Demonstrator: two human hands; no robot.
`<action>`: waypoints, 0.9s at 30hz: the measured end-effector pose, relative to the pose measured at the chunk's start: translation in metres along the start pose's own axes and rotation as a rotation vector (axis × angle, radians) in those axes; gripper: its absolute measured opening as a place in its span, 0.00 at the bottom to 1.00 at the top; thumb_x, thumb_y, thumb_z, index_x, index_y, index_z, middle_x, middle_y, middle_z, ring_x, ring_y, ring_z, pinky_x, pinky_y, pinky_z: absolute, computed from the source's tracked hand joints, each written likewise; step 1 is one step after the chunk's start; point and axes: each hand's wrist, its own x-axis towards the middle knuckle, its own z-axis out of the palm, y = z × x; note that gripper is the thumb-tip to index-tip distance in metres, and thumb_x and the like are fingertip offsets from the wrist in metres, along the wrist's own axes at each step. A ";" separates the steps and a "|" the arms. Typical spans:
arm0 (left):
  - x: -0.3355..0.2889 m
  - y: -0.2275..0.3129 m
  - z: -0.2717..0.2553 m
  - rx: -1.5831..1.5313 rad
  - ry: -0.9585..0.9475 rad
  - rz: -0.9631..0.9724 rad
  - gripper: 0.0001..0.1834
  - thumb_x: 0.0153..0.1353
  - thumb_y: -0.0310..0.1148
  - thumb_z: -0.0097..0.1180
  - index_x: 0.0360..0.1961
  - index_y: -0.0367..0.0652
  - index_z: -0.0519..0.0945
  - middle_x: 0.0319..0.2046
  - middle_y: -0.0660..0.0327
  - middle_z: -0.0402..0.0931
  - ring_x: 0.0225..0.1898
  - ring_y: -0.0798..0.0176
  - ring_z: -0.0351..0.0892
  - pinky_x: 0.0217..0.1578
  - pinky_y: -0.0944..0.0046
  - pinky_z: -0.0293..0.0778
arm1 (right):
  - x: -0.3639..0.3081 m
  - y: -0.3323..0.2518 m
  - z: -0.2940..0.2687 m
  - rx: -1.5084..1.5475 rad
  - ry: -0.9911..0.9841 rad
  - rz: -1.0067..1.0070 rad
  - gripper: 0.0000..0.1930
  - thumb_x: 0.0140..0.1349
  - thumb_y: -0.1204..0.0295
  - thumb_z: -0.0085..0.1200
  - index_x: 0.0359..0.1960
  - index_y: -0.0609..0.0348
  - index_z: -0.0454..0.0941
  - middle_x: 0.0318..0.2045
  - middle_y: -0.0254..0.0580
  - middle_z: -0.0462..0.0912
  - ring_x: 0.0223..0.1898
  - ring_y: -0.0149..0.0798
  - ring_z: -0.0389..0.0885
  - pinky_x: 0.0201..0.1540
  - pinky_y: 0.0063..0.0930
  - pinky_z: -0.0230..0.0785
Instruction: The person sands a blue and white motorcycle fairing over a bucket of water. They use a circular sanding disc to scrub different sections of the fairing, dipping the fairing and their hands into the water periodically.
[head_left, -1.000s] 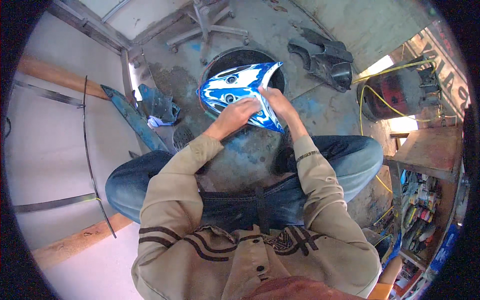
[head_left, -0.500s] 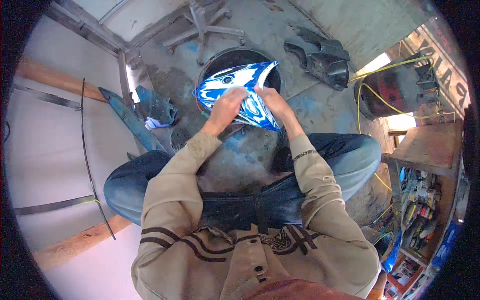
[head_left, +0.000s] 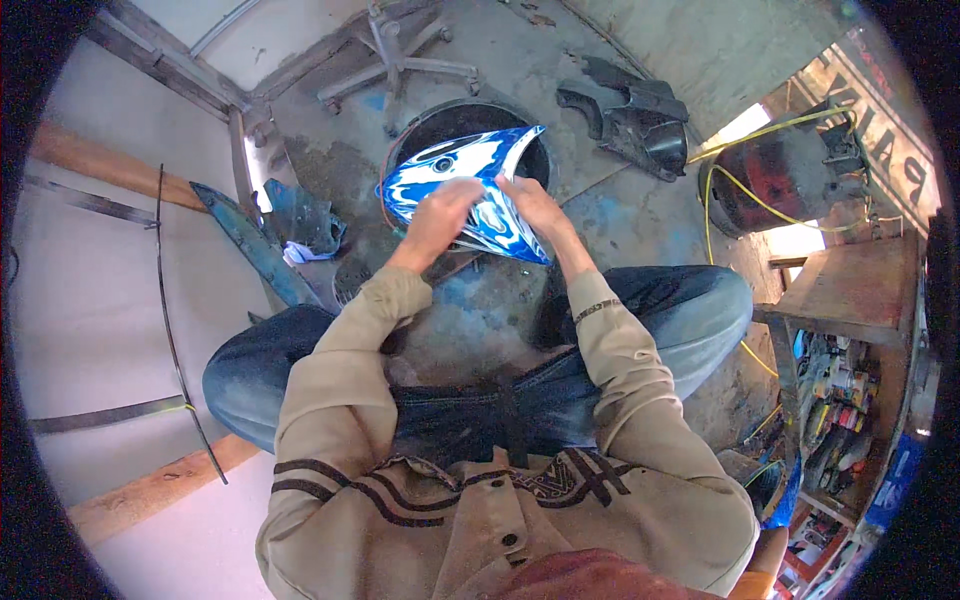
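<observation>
A blue-and-white swirl-patterned fairing panel (head_left: 470, 152), shaped like an arrowhead with a small round hole, rests over a round black tub (head_left: 446, 119). My left hand (head_left: 440, 218) lies over the near middle of the panel. Its fingers are bent and pinched together against the surface; whatever they hold, if anything, is hidden. On the notched right side, my right hand (head_left: 537, 210) grips the panel's edge, thumb on top and the other fingers mostly out of sight. The two sets of fingertips are close to each other.
Beyond the tub stands a star-shaped chair base (head_left: 395, 65). Black plastic moulded parts (head_left: 640, 115) lie at the far right, near a dark cylindrical tank (head_left: 770, 180) with a yellow hose (head_left: 712, 195). Dark blue panels (head_left: 300, 215) lean at left; a wooden shelf (head_left: 850, 290) stands at right.
The whole view has shifted slightly. The left fingers have slid a little over the panel, toward me; the right hand keeps its grip at the edge.
</observation>
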 end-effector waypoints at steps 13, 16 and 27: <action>-0.004 0.021 0.016 0.047 0.063 0.059 0.13 0.61 0.22 0.58 0.47 0.38 0.84 0.46 0.48 0.86 0.49 0.43 0.87 0.47 0.49 0.84 | -0.005 -0.005 0.002 -0.022 0.001 0.003 0.33 0.77 0.45 0.50 0.52 0.71 0.83 0.47 0.51 0.89 0.50 0.41 0.84 0.57 0.40 0.73; 0.000 0.016 0.009 -0.033 0.013 0.029 0.14 0.61 0.21 0.59 0.48 0.40 0.85 0.47 0.49 0.86 0.51 0.45 0.87 0.51 0.50 0.83 | 0.000 0.000 0.005 0.044 0.011 0.025 0.30 0.79 0.48 0.50 0.51 0.70 0.83 0.43 0.42 0.87 0.44 0.31 0.80 0.51 0.33 0.72; -0.005 0.005 0.009 0.014 0.041 -0.091 0.17 0.61 0.18 0.57 0.52 0.41 0.84 0.50 0.48 0.85 0.54 0.45 0.86 0.53 0.50 0.83 | 0.003 0.011 0.008 0.090 -0.003 0.010 0.28 0.79 0.51 0.51 0.52 0.71 0.83 0.44 0.39 0.87 0.44 0.29 0.79 0.51 0.30 0.73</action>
